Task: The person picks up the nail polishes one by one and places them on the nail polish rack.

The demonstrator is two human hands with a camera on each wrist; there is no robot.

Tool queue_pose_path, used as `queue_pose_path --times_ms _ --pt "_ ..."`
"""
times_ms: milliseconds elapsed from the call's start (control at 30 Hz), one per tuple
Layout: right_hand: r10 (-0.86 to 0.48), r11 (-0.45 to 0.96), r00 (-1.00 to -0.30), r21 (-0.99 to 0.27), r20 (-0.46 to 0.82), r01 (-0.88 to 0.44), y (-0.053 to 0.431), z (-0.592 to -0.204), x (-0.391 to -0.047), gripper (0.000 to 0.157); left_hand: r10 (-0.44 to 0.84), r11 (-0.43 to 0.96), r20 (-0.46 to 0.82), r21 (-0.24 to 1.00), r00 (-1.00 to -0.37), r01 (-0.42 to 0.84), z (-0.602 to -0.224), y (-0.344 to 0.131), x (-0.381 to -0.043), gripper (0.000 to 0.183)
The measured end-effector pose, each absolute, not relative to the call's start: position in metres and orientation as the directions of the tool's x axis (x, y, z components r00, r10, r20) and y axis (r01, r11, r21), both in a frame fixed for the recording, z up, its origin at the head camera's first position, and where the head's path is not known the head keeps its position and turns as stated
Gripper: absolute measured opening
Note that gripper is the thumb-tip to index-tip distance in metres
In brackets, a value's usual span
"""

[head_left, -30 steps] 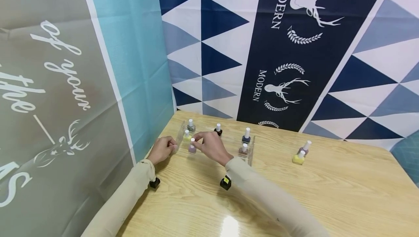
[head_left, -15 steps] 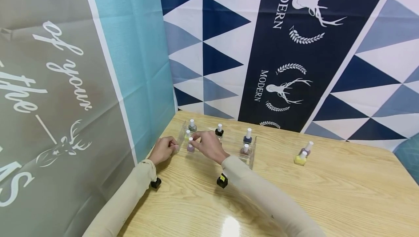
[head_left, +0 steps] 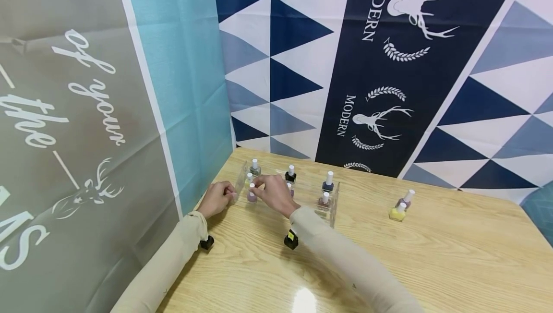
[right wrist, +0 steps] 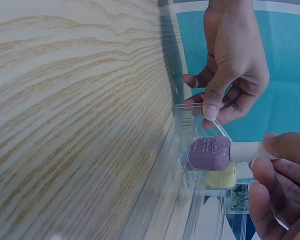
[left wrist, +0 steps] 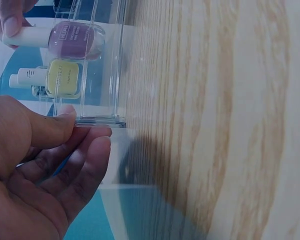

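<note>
My right hand [head_left: 275, 194] pinches the white cap of a purple nail polish bottle [right wrist: 210, 153]. This bottle stands upright at the front left of a clear stepped acrylic rack [head_left: 336, 202]; whether its base bears on the step I cannot tell. Thumb and fingers of my left hand [left wrist: 45, 165] pinch the rack's left end panel [left wrist: 97, 121]. Just behind the purple bottle sits a yellow nail polish bottle [left wrist: 64, 79]. A glittery dark bottle [right wrist: 238, 199] is farther back. Another purplish bottle [head_left: 291, 189] is partly hidden by my right hand.
The rack also bears a black bottle [head_left: 291, 174], a navy bottle [head_left: 328, 183] and a mauve bottle [head_left: 324, 200]. To the right, a yellow bottle [head_left: 397, 212] and a purple bottle [head_left: 406, 199] stand on the wooden table [head_left: 453, 250]. Printed cloth [head_left: 194, 87] hangs behind and left.
My right hand has shifted slightly left with the purple nail polish bottle, toward the rack's left end. My left hand keeps its hold on the panel. The head view has turned a little.
</note>
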State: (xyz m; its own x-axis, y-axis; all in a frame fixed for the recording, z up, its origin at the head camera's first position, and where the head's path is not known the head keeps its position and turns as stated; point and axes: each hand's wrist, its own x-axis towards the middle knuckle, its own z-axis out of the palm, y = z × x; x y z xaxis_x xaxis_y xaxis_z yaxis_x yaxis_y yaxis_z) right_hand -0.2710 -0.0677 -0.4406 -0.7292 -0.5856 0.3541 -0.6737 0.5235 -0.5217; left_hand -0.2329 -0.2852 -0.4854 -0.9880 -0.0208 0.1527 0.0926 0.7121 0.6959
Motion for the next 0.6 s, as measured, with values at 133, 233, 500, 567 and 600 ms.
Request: queue_pose_path --times_ms 133,233,500,567,600 --pt "-0.585 0.528 -0.733 -0.522 0.347 -0.669 -0.070 -0.443 -0.272 0.009 -0.023 0.712 0.155 0.697 -0.988 0.093 -0.486 -0.286 -0.233 0.008" --pt "-0.583 0.539 -0.739 -0.520 0.338 -0.663 -0.072 -0.443 -0.272 0.010 -0.021 0.715 0.164 0.692 -0.986 0.100 -0.487 -0.286 -0.234 0.007" --pt "-0.570 0.575 -0.759 -0.508 0.314 -0.641 -0.078 -0.445 -0.272 0.012 -0.020 0.717 0.167 0.690 -0.986 0.102 -0.487 -0.286 -0.234 0.006" --pt "-0.573 0.571 -0.756 -0.506 0.318 -0.646 -0.079 -0.446 -0.272 0.011 -0.020 0.717 0.166 0.690 -0.986 0.101 -0.487 -0.286 -0.234 0.006" --pt "-0.575 0.568 -0.753 -0.506 0.320 -0.649 -0.079 -0.446 -0.272 0.011 -0.020 0.717 0.166 0.689 -0.986 0.101 -0.486 -0.286 -0.234 0.006"
